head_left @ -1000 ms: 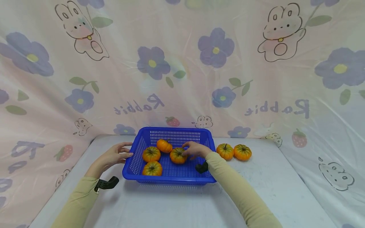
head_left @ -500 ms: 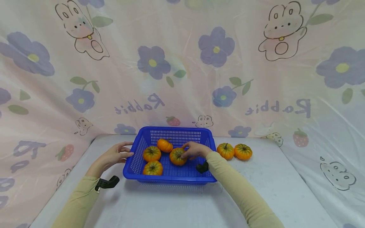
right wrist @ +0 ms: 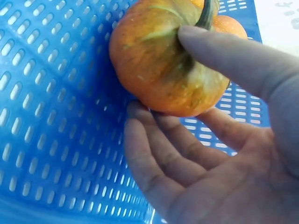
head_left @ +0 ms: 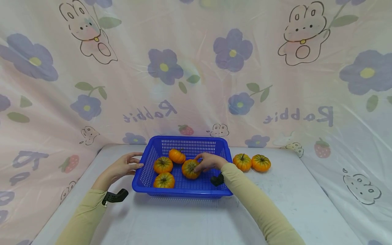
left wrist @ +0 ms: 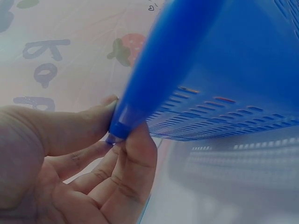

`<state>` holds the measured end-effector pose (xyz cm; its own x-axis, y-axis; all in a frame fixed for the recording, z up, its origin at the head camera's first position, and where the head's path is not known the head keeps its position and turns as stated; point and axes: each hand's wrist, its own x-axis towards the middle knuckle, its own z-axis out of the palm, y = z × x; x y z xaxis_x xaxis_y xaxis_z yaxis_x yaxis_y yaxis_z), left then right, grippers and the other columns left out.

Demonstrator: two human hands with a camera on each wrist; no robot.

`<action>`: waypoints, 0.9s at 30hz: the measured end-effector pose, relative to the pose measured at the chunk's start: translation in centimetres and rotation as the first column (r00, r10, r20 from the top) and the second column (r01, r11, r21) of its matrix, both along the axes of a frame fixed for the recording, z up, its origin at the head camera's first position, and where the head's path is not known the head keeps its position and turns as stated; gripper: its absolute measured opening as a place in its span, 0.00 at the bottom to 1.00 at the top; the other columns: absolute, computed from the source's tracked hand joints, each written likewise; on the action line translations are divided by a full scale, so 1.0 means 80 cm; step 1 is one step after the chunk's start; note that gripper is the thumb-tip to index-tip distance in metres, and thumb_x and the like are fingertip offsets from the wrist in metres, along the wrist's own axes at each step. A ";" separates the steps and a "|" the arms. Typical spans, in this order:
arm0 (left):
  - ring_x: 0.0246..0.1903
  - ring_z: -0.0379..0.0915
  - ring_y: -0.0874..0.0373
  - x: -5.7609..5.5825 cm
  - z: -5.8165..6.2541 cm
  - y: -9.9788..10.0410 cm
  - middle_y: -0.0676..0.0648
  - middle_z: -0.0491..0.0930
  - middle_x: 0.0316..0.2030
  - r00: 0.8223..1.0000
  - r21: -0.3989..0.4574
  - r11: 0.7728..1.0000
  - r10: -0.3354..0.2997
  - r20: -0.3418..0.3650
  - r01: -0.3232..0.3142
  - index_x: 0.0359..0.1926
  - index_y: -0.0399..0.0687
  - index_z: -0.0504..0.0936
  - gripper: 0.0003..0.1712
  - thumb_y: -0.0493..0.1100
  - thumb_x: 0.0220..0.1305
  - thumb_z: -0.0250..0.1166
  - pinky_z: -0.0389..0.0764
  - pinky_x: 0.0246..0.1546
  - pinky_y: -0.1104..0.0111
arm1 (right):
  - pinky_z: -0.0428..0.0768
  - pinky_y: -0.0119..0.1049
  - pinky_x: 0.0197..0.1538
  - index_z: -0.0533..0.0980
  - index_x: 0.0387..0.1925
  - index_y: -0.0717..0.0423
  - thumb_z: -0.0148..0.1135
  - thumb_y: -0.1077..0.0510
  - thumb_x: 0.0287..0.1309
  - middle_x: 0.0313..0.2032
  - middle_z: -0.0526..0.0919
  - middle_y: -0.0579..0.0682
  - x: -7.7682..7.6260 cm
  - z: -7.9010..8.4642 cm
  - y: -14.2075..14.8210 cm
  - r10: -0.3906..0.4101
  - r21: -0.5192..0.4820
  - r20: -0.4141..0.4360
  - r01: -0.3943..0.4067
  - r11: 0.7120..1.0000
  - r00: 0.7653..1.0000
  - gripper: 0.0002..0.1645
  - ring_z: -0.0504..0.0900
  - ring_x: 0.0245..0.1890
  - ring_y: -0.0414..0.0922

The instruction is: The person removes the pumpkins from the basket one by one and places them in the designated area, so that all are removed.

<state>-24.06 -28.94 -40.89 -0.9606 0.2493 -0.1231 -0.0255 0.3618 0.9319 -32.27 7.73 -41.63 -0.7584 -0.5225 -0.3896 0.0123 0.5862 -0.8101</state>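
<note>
A blue plastic basket [head_left: 183,192] with slotted walls stands on the table. My left hand [head_left: 120,167] pinches its left rim; in the left wrist view the thumb lies on one side of the blue rim [left wrist: 161,60] and the fingers on the other. Inside the basket, my right hand [head_left: 212,160] holds a small orange pumpkin [head_left: 189,168] with green streaks. In the right wrist view, the thumb presses by the stem of this pumpkin [right wrist: 154,60] while the fingers curl beneath it. Three more pumpkins lie at the basket's left: one front [head_left: 164,180], one middle [head_left: 163,165], one back [head_left: 177,156].
Two further pumpkins, one nearer [head_left: 242,162] and one farther right [head_left: 261,163], sit side by side on the white table [head_left: 275,197], just right of the basket. Behind it hangs a pale curtain [head_left: 196,95] with rabbits and flowers.
The pumpkin in my right hand has tilted and shifted slightly left and towards me, with the thumb now farther over its top. My left hand stays on the rim.
</note>
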 end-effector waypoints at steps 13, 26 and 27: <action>0.39 0.79 0.49 0.000 0.000 0.000 0.35 0.74 0.47 1.000 -0.005 1.000 0.002 -0.002 -0.002 0.70 0.33 0.53 0.40 0.43 0.66 0.63 0.81 0.43 0.59 | 0.80 0.44 0.48 0.70 0.60 0.63 0.73 0.63 0.49 0.48 0.76 0.55 0.004 0.001 -0.001 0.011 0.013 -0.006 -0.011 1.000 1.000 0.35 0.80 0.44 0.47; 0.39 0.79 0.50 0.001 0.002 0.001 0.35 0.75 0.46 1.000 -0.006 1.000 -0.014 -0.007 0.014 0.70 0.32 0.53 0.41 0.44 0.66 0.63 0.81 0.43 0.59 | 0.77 0.49 0.52 0.72 0.58 0.60 0.71 0.60 0.52 0.50 0.77 0.55 0.000 0.002 0.002 0.062 -0.038 -0.001 -0.062 0.997 0.998 0.31 0.80 0.44 0.48; 0.39 0.79 0.50 0.002 0.002 0.001 0.35 0.75 0.46 1.000 -0.008 1.000 -0.020 -0.012 0.019 0.70 0.31 0.52 0.41 0.44 0.66 0.63 0.81 0.43 0.60 | 0.77 0.50 0.53 0.72 0.58 0.60 0.71 0.60 0.53 0.50 0.76 0.56 0.000 0.002 0.003 0.066 -0.053 0.005 -0.065 0.996 0.998 0.31 0.80 0.45 0.48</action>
<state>-23.92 -28.83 -40.73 -0.9570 0.2670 -0.1134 -0.0070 0.3697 0.9291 -32.29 7.96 -41.48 -0.7194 -0.5908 -0.3653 -0.0191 0.5425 -0.8398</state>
